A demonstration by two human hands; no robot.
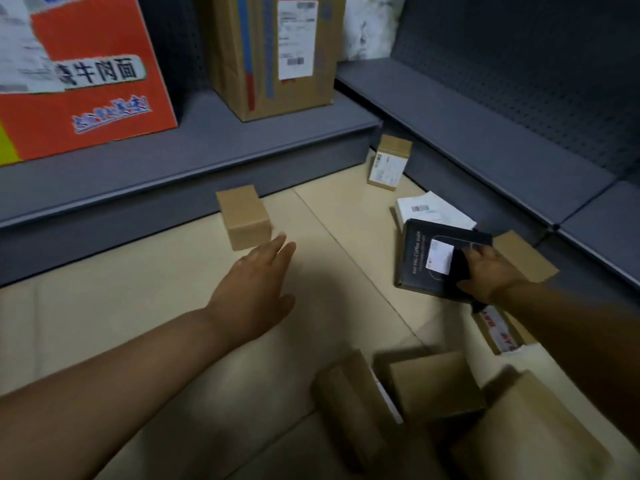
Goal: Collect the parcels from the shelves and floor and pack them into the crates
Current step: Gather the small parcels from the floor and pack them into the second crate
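My left hand (pixel 258 282) stretches forward with straight fingers, fingertips just short of a small brown cardboard box (pixel 244 216) standing on the floor by the shelf base. My right hand (pixel 485 268) grips a flat black box (pixel 426 258) with a white label, tilted up off the floor. Behind the black box lies a white parcel (pixel 433 209) with a barcode. A small labelled brown box (pixel 389 162) leans in the corner between the shelves.
A large orange carton (pixel 86 74) and a tall brown labelled box (pixel 273 53) stand on the grey lower shelf (pixel 194 150). Several brown parcels (pixel 433 386) lie on the beige floor near me. Another brown parcel (pixel 519 258) lies behind my right hand, beside the right shelf (pixel 485 140).
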